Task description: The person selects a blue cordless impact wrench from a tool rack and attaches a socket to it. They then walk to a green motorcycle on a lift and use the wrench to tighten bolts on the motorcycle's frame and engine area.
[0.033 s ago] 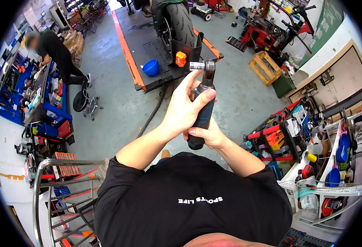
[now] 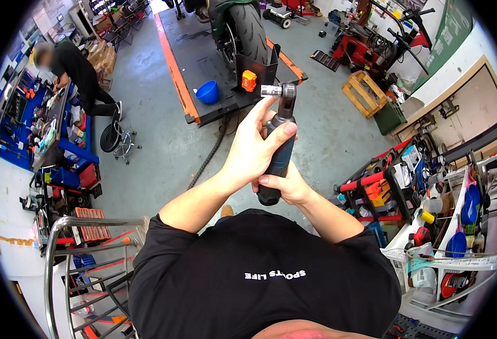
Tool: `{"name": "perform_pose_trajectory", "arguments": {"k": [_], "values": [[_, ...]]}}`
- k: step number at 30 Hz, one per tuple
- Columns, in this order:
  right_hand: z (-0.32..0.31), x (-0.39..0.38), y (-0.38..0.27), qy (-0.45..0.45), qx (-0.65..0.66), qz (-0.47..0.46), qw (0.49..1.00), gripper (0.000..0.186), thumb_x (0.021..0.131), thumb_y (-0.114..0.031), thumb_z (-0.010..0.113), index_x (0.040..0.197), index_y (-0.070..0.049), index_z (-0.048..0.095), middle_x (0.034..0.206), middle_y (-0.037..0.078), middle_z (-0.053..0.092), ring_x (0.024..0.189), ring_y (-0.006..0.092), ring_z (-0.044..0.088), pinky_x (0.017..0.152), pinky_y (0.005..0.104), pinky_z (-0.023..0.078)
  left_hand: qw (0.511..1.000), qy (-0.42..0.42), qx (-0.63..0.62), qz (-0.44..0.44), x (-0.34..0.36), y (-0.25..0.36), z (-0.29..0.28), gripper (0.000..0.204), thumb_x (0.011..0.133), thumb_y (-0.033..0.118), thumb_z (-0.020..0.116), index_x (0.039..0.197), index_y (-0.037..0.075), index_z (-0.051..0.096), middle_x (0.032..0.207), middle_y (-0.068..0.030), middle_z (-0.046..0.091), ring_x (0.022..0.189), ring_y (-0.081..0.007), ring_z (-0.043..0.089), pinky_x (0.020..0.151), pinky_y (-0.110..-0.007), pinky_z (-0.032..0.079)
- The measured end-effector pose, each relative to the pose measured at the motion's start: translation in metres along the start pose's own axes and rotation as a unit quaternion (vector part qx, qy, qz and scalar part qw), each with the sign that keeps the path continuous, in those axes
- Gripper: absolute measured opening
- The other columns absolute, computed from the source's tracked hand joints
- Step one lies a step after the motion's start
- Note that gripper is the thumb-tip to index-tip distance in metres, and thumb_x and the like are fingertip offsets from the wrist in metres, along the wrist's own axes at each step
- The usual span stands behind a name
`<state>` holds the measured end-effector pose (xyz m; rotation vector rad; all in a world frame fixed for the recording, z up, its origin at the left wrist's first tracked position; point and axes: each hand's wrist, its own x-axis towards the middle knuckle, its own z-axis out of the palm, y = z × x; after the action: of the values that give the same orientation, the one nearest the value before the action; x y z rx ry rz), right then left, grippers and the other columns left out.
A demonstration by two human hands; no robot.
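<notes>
I hold a black cordless ratchet wrench [image 2: 279,152] upright in front of me, a silver socket [image 2: 270,91] on its head, pointing left. My left hand [image 2: 251,147] is closed round the tool's upper body, thumb across it below the head. My right hand [image 2: 288,186] grips the lower end, its thumb lying across the front. Just beyond, on a lift platform [image 2: 189,68] with orange edges, are a blue bowl [image 2: 207,92], an orange object [image 2: 248,80] and a motorcycle's rear tyre [image 2: 249,34].
A co-worker [image 2: 76,73] in dark clothes bends over a cluttered blue bench [image 2: 80,152] at left, near a wheeled stool [image 2: 110,137]. Wooden crate [image 2: 363,92] and loaded red cart [image 2: 361,181] stand right, beside crowded shelves [image 2: 442,257]. A steel railing [image 2: 84,222] is at lower left.
</notes>
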<state>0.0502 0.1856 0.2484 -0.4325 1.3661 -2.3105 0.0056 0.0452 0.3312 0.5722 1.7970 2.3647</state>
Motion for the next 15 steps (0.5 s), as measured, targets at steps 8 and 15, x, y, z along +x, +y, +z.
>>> {"name": "perform_pose_trajectory", "arguments": {"k": [8,15], "values": [[0.006,0.027,0.024,-0.076,0.012,0.064,0.995,0.031,0.093,-0.021,0.078,0.112,-0.001,0.065,0.095,0.010,0.072,0.085,0.0212,0.072,0.080,0.0362,0.058,0.997,0.073,-0.012,-0.030,-0.017,-0.009,-0.042,0.075,0.098,0.031,0.079,0.152,-0.005,0.042,0.112,-0.0126,0.068,0.097,-0.0209,0.073,0.082,-0.033,0.060],[0.042,0.105,0.085,-0.115,0.038,0.208,0.970,0.045,0.091,-0.021,0.077,0.124,0.002,0.058,0.105,0.017,0.071,0.087,0.0249,0.074,0.081,0.0369,0.060,0.986,0.163,-0.031,-0.027,-0.041,-0.037,-0.166,0.086,0.101,0.037,0.074,0.166,0.010,0.023,0.094,-0.0087,0.069,0.086,-0.0198,0.072,0.073,-0.032,0.060]]}}
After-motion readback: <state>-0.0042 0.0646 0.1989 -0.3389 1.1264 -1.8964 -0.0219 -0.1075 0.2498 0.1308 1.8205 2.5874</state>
